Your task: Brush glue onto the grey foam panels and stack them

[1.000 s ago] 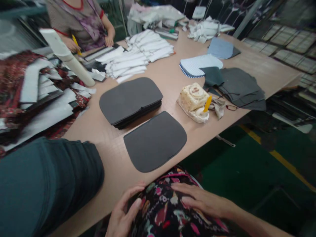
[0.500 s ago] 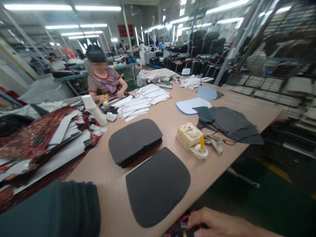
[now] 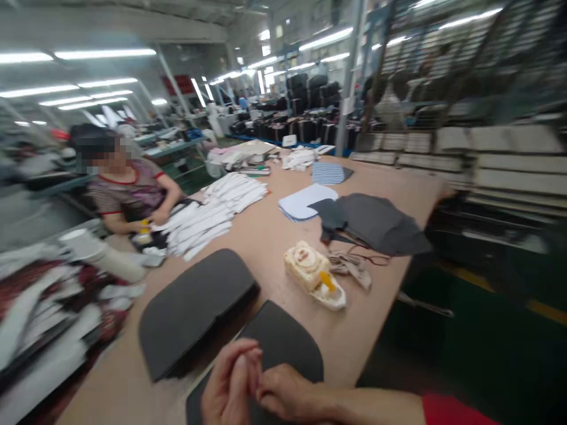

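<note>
My left hand (image 3: 234, 381) and my right hand (image 3: 286, 389) meet at the near edge of the table. Both are closed, fingers curled and touching; whatever lies between them, if anything, is hidden. Beneath them lies a dark grey rounded panel (image 3: 286, 333), partly covered by the hands. To its left rests a thick stack of similar dark panels (image 3: 195, 301). Beyond on the right, a cream box-like holder (image 3: 303, 265) stands beside a white bottle (image 3: 334, 297) with a yellow nozzle, tipped in a pale tray.
A crumpled cloth (image 3: 352, 268), dark grey sheets (image 3: 376, 221) and blue-striped pieces (image 3: 308, 199) lie farther right on the table (image 3: 257, 236). White strips (image 3: 221, 203) spread at the left, near a co-worker (image 3: 133, 189). A white cylinder (image 3: 104, 257) leans by scraps.
The view has swung right and closer to the panels. My right hand has left the patterned cloth at the table edge and come up to the left hand, which has entered view.
</note>
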Demonstrator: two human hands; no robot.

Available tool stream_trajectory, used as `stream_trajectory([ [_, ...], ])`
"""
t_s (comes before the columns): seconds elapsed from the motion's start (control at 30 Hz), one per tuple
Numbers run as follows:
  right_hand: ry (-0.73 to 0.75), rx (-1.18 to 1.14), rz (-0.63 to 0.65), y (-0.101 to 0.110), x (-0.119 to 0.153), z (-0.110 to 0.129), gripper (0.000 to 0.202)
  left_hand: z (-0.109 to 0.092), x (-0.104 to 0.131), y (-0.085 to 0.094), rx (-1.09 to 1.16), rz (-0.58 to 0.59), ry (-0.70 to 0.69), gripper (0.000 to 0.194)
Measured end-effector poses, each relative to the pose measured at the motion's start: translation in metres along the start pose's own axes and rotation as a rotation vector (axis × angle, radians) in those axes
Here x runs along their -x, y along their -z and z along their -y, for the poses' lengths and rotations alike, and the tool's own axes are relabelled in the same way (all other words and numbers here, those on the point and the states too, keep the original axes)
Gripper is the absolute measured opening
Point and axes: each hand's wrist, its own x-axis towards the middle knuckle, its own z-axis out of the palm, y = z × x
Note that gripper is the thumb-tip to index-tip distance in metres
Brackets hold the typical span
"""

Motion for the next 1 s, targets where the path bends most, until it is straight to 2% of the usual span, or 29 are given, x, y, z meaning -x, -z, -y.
stream_trajectory([
  [0.07, 0.010, -0.092, -0.134, -0.005, 0.002, -0.012, 0.014, 0.011, -0.004, -0.022, -0.005, -0.045, 0.082, 0.031],
  [0.1, 0.026, -0.150, -0.174, -0.008, 0.004, -0.018, 0.016, 0.020, -0.004, -0.027, -0.029, -0.038, 0.108, 0.036],
  [0.17, 0.056, -0.250, -0.210, -0.010, 0.010, -0.031, 0.019, 0.041, 0.003, -0.020, -0.129, -0.060, 0.123, 0.045],
  [0.2, 0.058, -0.285, -0.215, -0.009, 0.013, -0.035, 0.020, 0.052, 0.010, -0.008, -0.197, -0.105, 0.108, 0.046],
  [0.27, 0.032, -0.326, -0.233, 0.002, 0.016, -0.038, 0.022, 0.069, 0.025, 0.026, -0.337, -0.241, 0.081, 0.045],
  [0.37, -0.012, -0.356, -0.343, 0.040, 0.003, -0.028, 0.027, 0.078, 0.033, 0.086, -0.548, -0.447, 0.117, 0.043],
  [0.47, -0.056, -0.297, -0.594, 0.087, -0.038, -0.018, 0.035, 0.075, 0.014, 0.130, -0.837, -0.578, 0.042, 0.049],
  [0.57, -0.085, -0.095, -0.716, 0.114, -0.089, -0.026, 0.048, 0.082, -0.016, 0.152, -0.933, -0.586, 0.006, 0.049],
  [0.63, -0.127, -0.013, -0.716, 0.117, -0.112, -0.040, 0.056, 0.092, -0.030, 0.157, -0.987, -0.558, -0.006, 0.050],
  [0.73, -0.196, 0.068, -0.690, 0.109, -0.123, -0.059, 0.059, 0.104, -0.041, 0.152, -1.079, -0.501, -0.013, 0.047],
  [0.83, -0.216, 0.168, -0.703, 0.098, -0.122, -0.055, 0.056, 0.109, -0.052, 0.141, -1.159, -0.417, -0.041, 0.041],
  [0.9, -0.111, 0.321, -0.679, 0.090, -0.124, -0.040, 0.053, 0.111, -0.064, 0.133, -1.200, -0.351, -0.060, 0.040],
  [1.0, 0.144, 0.573, -0.465, 0.078, -0.131, -0.017, 0.048, 0.119, -0.079, 0.123, -1.247, -0.280, -0.032, 0.041],
])
